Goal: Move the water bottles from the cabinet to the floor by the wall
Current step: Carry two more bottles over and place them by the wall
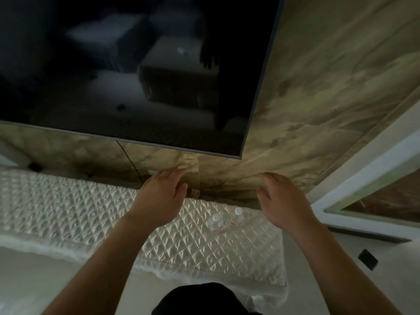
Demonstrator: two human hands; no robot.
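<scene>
a white quilted cover (pixel 68 201) drapes the low cabinet (pixel 113 181) along the far wall, beneath a dark television (pixel 136 64). the person's left hand (pixel 159 198) hovers over the cover, palm down, its fingers (pixel 175 176) loosely spread and holding nothing. just to its right, two water bottles (pixel 216 222) with white caps stand upright side by side on the cover near the cabinet's right end, touched by neither hand. the right hand (pixel 284 201) hangs above and to the right of them, fingers relaxed and slightly curved, likewise empty. behind it rises the veined marble wall (pixel 329 87). at far right a white frame (pixel 363 178) meets the pale floor (pixel 318 269), where a small black object (pixel 367 259) lies.
</scene>
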